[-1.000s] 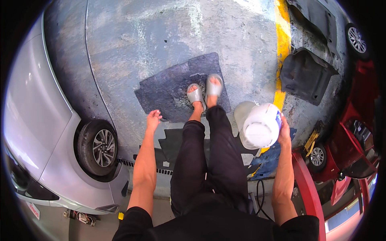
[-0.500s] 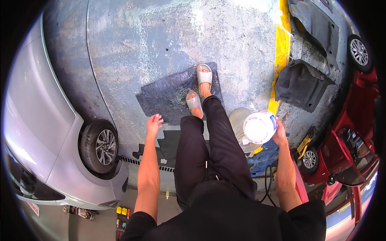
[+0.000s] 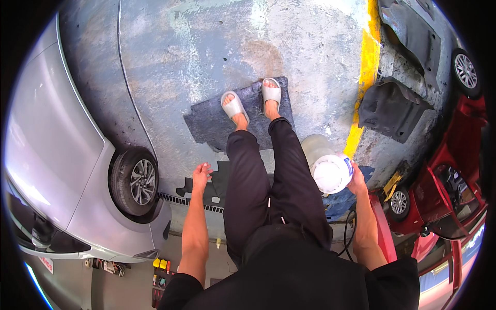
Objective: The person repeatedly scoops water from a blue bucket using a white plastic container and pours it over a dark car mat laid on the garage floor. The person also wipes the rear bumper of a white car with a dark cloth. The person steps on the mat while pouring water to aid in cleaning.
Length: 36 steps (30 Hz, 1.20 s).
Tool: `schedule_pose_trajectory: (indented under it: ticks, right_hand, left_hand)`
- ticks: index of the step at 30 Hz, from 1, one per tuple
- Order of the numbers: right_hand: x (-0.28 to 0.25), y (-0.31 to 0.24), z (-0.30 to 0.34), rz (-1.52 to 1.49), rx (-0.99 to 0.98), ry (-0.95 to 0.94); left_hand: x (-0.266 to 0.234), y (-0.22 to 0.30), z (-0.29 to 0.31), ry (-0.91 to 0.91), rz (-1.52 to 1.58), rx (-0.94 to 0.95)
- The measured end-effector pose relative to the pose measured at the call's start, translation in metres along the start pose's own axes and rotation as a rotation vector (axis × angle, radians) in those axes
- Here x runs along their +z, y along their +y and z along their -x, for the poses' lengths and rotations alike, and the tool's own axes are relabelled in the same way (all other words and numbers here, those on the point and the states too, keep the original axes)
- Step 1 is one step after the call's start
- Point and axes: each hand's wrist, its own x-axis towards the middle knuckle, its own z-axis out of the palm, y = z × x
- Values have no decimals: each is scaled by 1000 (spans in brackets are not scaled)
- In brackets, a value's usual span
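In my right hand point(image 3: 356, 181), fingers wrapped round its right side, is a white round plastic tub point(image 3: 331, 173) with a blue patch on its label. The tub is held beside my right leg, and its pale round face points up at me. Behind it stands a translucent round container point(image 3: 314, 146), partly covered by the tub. My left hand point(image 3: 202, 176) hangs free beside my left leg, its fingers loosely bent and apart, touching nothing. Both my feet, in light slide sandals point(image 3: 233, 107), stand on a dark grey mat point(image 3: 209, 124).
A silver car point(image 3: 67, 155) stands on the left, a red car point(image 3: 457, 155) on the right. Black moulded sheets point(image 3: 395, 109) lie beyond the yellow floor line point(image 3: 368, 64). A drain grate point(image 3: 175, 199), dark foam mats point(image 3: 222, 175) and a black hose point(image 3: 353, 227) lie nearer.
My left foot has stepped forward on the mat, level with the right. The right hand keeps the tub, slightly nearer my leg. A brownish patch shows on the floor ahead.
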Motion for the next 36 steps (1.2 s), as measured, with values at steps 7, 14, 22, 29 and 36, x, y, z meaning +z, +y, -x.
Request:
schedule_pose_trajectory:
  ticks: [7,14,22,29,36]
  right_hand:
    - [32,48,18,-18,6,38]
    - [79,94,40,-55,60,56]
    - [93,113,45,-28,0,-31]
    - [75,106,35,-4,53,-6]
    - [77,111,35,63,51,-26]
  left_hand:
    - [-52,-23,10,-18,-19,-58]
    - [-120,-39,-24,2,38,-82]
    - [-136,-40,-26,-10,55,-53]
    - [-119,-58,7,4,92,-109]
    - [-113,-82,24,-31,75,-115]
